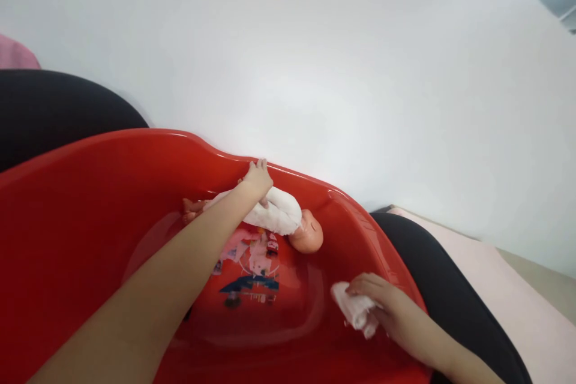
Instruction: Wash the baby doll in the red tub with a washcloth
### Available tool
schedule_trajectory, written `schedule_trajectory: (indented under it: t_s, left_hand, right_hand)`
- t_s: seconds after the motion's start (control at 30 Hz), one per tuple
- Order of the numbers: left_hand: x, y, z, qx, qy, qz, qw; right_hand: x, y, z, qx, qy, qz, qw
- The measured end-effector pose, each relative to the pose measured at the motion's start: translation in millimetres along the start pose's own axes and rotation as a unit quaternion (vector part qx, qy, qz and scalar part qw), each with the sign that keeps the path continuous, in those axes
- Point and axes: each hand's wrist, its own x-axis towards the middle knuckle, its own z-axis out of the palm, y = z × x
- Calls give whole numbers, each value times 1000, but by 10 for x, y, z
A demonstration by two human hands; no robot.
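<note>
A baby doll (308, 233) in white clothing lies on its side along the far wall of a red plastic tub (90, 186), its head to the right and its bare feet to the left. My left hand (258, 181) reaches across the doll's middle. Its fingers stretch up near the tub's rim, and the thumb points down against the white clothing. Low on the right, my right hand (382, 300) is closed around a crumpled white cloth (357, 310), held over the tub and apart from the doll. Motion blurs this hand slightly.
A printed cartoon picture (254, 270) covers part of the tub's floor. Dark rounded shapes (67, 108) stand outside the tub on both sides. Behind it rises a white wall (288, 60). A pale pink surface (495, 288) lies at right, and something pink (17, 54) at far left.
</note>
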Motion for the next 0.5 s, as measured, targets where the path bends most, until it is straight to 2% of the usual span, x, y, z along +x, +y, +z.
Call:
schedule_trajectory:
  t_s: [0.1,0.2,0.33,0.4,0.5]
  left_hand:
    - [-60,4,-23,22,-12,-8,1000]
    - [-188,46,-38,29,-17,-22,999]
    - [-473,153,14,28,20,-29,999]
    - [-640,215,63,20,48,-28,998]
    - [-868,314,154,16,62,-44,997]
  right_hand:
    - [-235,-220,141,149,-7,15,989]
    - [-275,-321,291,219,25,13,975]
    - [-229,-277,425,247,64,24,967]
    - [-215,-252,473,244,77,24,966]
    - [-218,-261,506,228,108,31,967]
